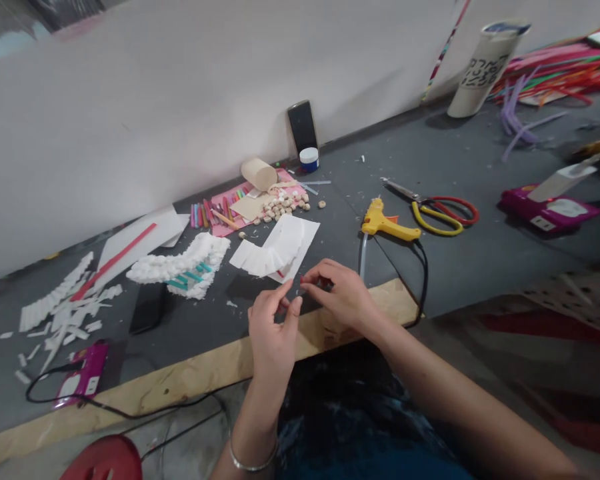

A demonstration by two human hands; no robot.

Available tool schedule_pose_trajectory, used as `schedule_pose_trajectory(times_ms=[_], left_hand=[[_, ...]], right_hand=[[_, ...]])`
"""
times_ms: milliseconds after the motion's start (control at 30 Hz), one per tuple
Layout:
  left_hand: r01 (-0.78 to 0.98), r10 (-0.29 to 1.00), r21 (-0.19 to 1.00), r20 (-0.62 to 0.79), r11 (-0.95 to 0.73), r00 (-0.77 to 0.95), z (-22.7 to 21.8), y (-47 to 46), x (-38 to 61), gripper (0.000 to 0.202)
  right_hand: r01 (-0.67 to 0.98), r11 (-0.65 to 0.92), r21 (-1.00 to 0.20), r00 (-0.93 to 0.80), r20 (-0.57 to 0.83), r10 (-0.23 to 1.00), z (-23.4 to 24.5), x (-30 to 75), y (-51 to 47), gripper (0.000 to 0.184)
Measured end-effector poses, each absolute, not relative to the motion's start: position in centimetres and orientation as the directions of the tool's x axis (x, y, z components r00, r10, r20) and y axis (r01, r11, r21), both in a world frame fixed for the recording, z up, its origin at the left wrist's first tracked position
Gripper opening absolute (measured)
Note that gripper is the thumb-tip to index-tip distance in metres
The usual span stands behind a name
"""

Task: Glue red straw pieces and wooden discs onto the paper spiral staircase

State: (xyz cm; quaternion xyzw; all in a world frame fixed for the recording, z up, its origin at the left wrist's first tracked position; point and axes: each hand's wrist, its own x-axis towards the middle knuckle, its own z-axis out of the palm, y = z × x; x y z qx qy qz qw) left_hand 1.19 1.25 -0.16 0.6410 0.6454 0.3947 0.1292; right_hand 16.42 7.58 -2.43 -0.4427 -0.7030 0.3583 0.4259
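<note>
Above the table's front edge, my right hand (341, 293) pinches a tiny red piece (303, 281) between thumb and fingertips; its exact kind is too small to tell. My left hand (274, 327) is close beside it, thumb and index finger apart, the other fingers curled and partly hidden. Just beyond both hands, a curved row of overlapping white paper strips (265, 259) lies on a white sheet (307, 235). To the right rests a yellow glue gun (387, 223) with a clear glue stick (363, 257) protruding.
Scissors (433, 212) with red and yellow handles lie right of the glue gun. A cotton-covered piece (180, 263), wooden beads (283, 207), crayon-like sticks (215, 212) and paper scraps (70, 320) spread leftward. A phone (303, 125) leans against the wall. Purple power strips (84, 375) sit at both sides.
</note>
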Motion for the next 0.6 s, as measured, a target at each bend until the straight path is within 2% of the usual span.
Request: schedule_pose_trajectory(times_ms=[133, 267, 400, 600], left_hand=[[0.78, 0.916, 0.617, 0.364, -0.1, -0.17, -1.2, 1.4, -0.9, 0.022], [0.895, 0.923, 0.438, 0.373, -0.086, -0.094, -2.6, 1.9, -2.2, 0.02], [0.94, 0.951, 0.322, 0.309, -0.109, 0.004, -3.8, 2.1, -2.1, 0.031], [0.966, 0.958, 0.234, 0.285, -0.112, 0.042, -4.4, 2.0, -1.7, 0.039]], right_hand=[[0.357, 0.34, -0.87, -0.238, 0.268, 0.934, -3.3, 15.8, 9.5, 0.004], [0.384, 0.344, -0.857, -0.257, 0.259, 0.931, -4.1, 14.8, 10.2, 0.005], [0.433, 0.338, -0.836, -0.25, 0.249, 0.936, -4.4, 14.2, 10.2, 0.006], [0.437, 0.359, -0.825, -0.249, 0.272, 0.929, -4.6, 13.9, 10.4, 0.008]])
